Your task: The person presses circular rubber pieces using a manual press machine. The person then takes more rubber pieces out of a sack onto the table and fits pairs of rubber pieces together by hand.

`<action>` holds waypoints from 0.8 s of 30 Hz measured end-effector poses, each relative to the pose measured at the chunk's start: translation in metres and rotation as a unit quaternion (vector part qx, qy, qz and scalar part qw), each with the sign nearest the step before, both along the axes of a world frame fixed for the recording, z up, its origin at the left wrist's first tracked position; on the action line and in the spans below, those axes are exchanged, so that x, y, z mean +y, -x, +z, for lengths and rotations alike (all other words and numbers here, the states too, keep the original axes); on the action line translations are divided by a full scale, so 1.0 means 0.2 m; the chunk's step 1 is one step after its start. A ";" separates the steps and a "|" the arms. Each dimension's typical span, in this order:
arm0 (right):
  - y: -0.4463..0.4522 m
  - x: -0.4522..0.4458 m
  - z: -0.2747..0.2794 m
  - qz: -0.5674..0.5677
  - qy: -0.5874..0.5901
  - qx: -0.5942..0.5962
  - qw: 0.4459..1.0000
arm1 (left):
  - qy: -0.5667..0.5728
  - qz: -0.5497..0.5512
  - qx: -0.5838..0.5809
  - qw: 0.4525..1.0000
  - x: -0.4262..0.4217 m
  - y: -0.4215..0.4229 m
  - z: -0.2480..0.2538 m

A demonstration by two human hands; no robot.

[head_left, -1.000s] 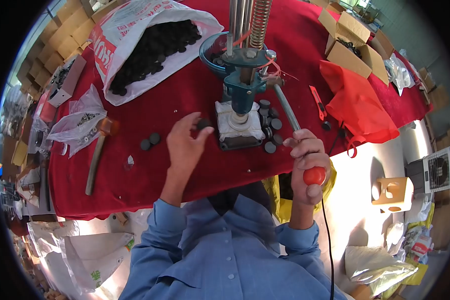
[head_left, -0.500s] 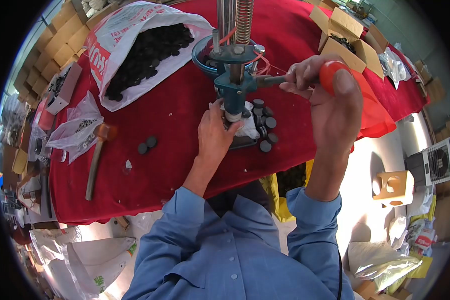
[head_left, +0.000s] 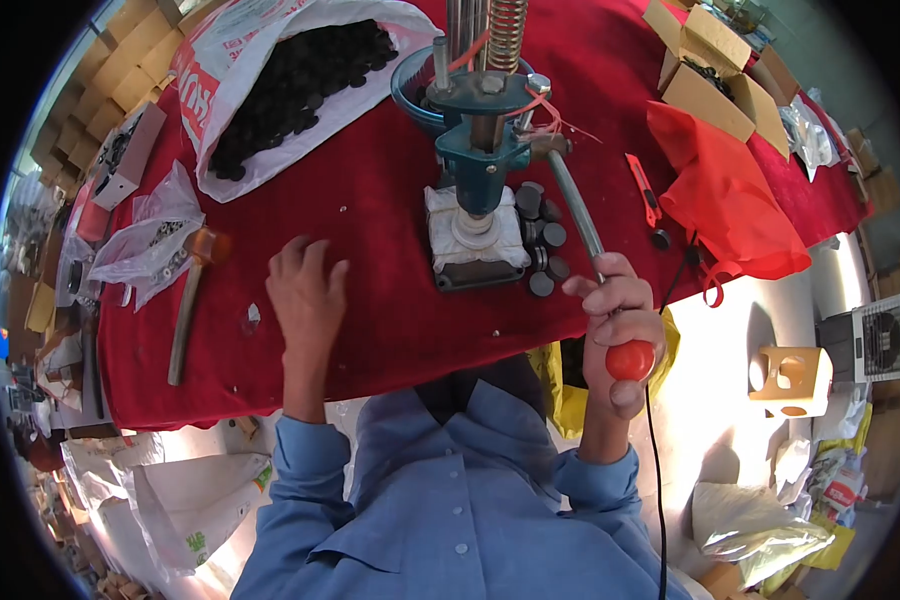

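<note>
My right hand (head_left: 615, 315) is wrapped round the metal lever (head_left: 577, 205) of a green hand press (head_left: 482, 150); its red ball knob (head_left: 630, 360) shows between the fingers. The lever slants down towards me. Below the press ram, a white round piece (head_left: 475, 230) rests on a base padded with white cloth (head_left: 445, 225). Several black discs (head_left: 552, 235) lie beside the base on its right. My left hand (head_left: 308, 300) is low over the red cloth, left of the press, fingers bent and thumb apart. Whatever is beneath it is hidden.
A white sack of black discs (head_left: 305, 90) lies back left. A mallet (head_left: 185, 310) and clear plastic bag (head_left: 150, 250) are at left. On the right are a red cutter knife (head_left: 644, 190), red bag (head_left: 735, 190) and open carton (head_left: 710, 85). A blue bowl (head_left: 415, 95) stands behind the press.
My left hand has left the press base and moved left, over where two black discs lay. My right hand has swung the lever down and towards me.
</note>
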State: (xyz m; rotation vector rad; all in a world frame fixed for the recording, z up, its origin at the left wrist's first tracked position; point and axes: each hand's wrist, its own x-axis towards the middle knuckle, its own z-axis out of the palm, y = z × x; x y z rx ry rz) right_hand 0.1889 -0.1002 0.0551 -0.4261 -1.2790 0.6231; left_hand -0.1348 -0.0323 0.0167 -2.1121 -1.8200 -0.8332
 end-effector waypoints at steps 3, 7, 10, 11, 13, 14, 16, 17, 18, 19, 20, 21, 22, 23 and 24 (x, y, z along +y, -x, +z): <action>-0.03 0.02 0.02 0.009 -0.011 -0.025 1.000 | 0.038 0.054 0.051 0.996 -0.06 0.12 -0.04; -0.06 0.02 0.11 -0.003 0.001 -0.068 0.998 | 0.056 0.021 -0.025 0.998 -0.08 0.17 -0.11; -0.07 0.07 0.23 0.001 -0.019 -0.083 0.996 | 0.018 -0.039 -0.078 0.996 -0.05 0.13 -0.12; -0.07 0.09 0.27 0.006 -0.028 -0.085 0.996 | 0.000 -0.065 -0.091 0.994 -0.04 0.09 -0.12; -0.10 0.17 0.38 0.020 -0.020 -0.094 0.995 | 0.043 -0.095 -0.185 0.977 -0.03 -0.08 -0.03; -0.10 0.21 0.44 0.030 0.001 -0.094 0.995 | 0.065 -0.110 -0.232 0.964 -0.02 -0.18 0.00; -0.11 0.28 0.56 0.049 0.059 -0.089 0.993 | 0.047 -0.152 -0.270 0.950 0.03 -0.34 -0.02; -0.12 0.31 0.62 0.059 0.094 -0.084 0.990 | 0.059 -0.161 -0.291 0.941 0.06 -0.41 -0.02; -0.11 0.33 0.68 0.050 0.116 -0.081 0.989 | 0.071 -0.171 -0.312 0.932 0.09 -0.48 -0.02; -0.10 0.36 0.73 0.042 0.137 -0.078 0.987 | 0.084 -0.181 -0.334 0.921 0.11 -0.54 -0.02; -0.09 0.37 0.75 0.033 0.158 -0.076 0.984 | 0.070 -0.192 -0.340 0.918 0.14 -0.59 -0.03; -0.08 0.37 0.76 0.027 0.156 -0.067 0.985 | 0.057 -0.203 -0.346 0.914 0.17 -0.63 -0.02; -0.06 0.37 0.75 0.022 0.154 -0.058 0.986 | 0.046 -0.214 -0.351 0.910 0.18 -0.67 -0.02; -0.06 0.37 0.75 0.018 0.154 -0.048 0.987 | 0.050 -0.197 -0.331 0.922 0.18 -0.70 -0.01; -0.06 0.36 0.73 0.036 0.141 -0.033 0.989 | 0.047 -0.190 -0.326 0.925 0.18 -0.71 -0.02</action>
